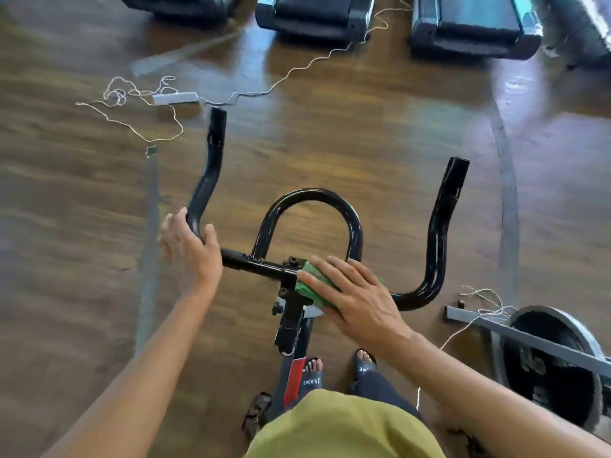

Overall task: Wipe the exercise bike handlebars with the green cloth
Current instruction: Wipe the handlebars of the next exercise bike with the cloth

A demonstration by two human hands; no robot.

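Observation:
The black exercise bike handlebars (439, 233) spread across the middle of the view, with two upturned horns and a centre loop. My left hand (190, 249) grips the bend of the left horn where it meets the crossbar. My right hand (353, 295) lies flat on the green cloth (309, 287), pressing it onto the crossbar just right of the stem. Most of the cloth is hidden under my palm and fingers.
Wooden floor all around. Several black treadmill ends (317, 18) line the far edge. A tangled white cord (297, 66) and a grey power strip (175, 98) lie beyond the left horn. A flywheel with a grey bar (549, 348) stands at the right. My sandalled feet (314, 375) are below the stem.

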